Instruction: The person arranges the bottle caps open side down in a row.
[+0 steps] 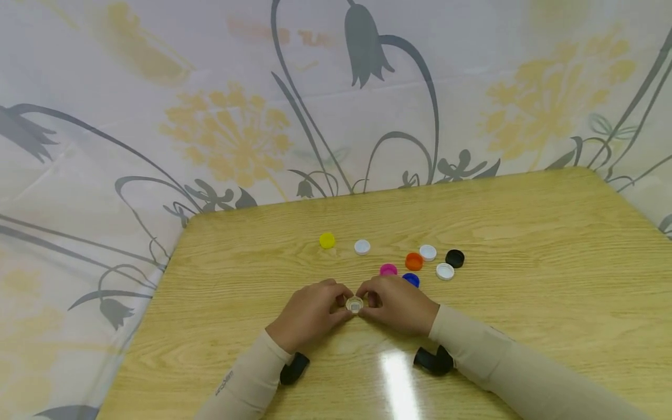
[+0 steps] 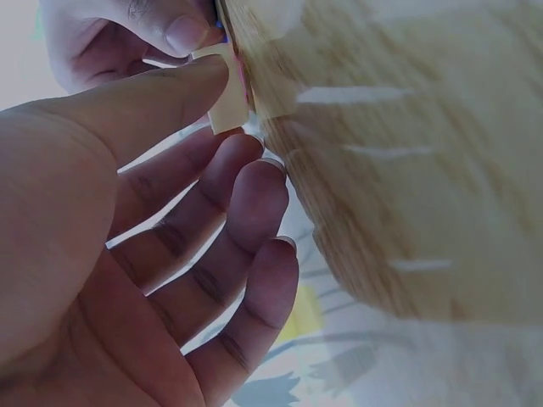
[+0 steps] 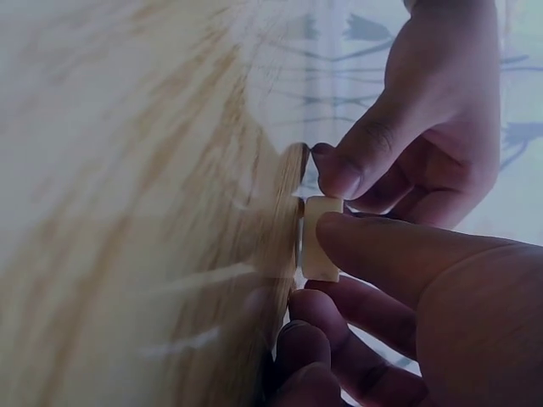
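A small cream bottle cap (image 1: 354, 307) sits between both hands near the middle of the wooden table, its hollow side facing up. From the left, my left hand (image 1: 314, 312) pinches its edge with thumb and index finger. My right hand (image 1: 397, 304) pinches the opposite edge the same way. In the left wrist view the thumb presses on the side of the cap (image 2: 231, 108), and the other fingers are loosely bent. The right wrist view shows the cap (image 3: 318, 264) under the right thumb, low over the wood. Just beyond the right hand lie a blue cap (image 1: 412, 280) and a pink cap (image 1: 388, 269), both partly hidden.
Farther back on the table (image 1: 236, 262) lie a yellow cap (image 1: 327, 240), a white cap (image 1: 362, 247), an orange cap (image 1: 413, 262), two more white caps (image 1: 445, 271) and a black cap (image 1: 455, 258). Black devices (image 1: 433, 360) sit under both wrists. Flower-patterned cloth (image 1: 325, 105) stands behind.
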The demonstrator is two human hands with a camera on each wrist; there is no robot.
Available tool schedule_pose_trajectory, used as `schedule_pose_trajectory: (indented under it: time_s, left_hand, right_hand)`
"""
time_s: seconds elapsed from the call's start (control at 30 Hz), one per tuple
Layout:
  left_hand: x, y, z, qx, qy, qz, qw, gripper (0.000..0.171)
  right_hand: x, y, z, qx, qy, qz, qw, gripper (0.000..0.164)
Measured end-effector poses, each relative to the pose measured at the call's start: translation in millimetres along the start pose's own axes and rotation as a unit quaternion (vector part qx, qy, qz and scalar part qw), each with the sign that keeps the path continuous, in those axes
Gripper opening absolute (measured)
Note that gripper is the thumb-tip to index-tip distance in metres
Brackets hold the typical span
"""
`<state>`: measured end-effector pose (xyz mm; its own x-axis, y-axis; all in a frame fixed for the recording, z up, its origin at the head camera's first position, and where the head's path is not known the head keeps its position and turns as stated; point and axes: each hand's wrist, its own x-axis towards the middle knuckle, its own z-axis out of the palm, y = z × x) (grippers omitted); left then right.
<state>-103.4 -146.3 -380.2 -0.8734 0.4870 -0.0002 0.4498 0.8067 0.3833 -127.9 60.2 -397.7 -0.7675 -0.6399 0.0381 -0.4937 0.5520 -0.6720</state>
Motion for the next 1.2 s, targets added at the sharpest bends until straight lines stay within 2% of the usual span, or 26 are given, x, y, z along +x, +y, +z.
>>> schedule_pose_trajectory:
  time_s: [0.27, 0.5, 0.83, 1.2]
  left_hand:
    - [-0.7, -0.1, -4.3, -0.023, -0.005, -0.001, 0.9997, 0.027]
    - [0.0, 0.0, -7.1, -0.031, -0.003, -0.005, 0.9995, 0.029]
    - [2.2, -0.8, -10.1, -0.04, 0.041, 0.006, 0.9984, 0.028]
    - [0.2, -0.2, -10.7, -0.052, 0.078, 0.009, 0.9956, 0.03]
  right_hand:
    - [0, 0, -3, 0.009, -0.007, 0.0, 1.0, 0.023]
    - [0, -3, -5, 0.001, 0.01, -0.006, 1.0, 0.026]
    - [1, -3, -9, 0.02, 0.053, -0.026, 0.998, 0.026]
    - [0, -2, -11, 0.019, 0.076, -0.032, 0.996, 0.027]
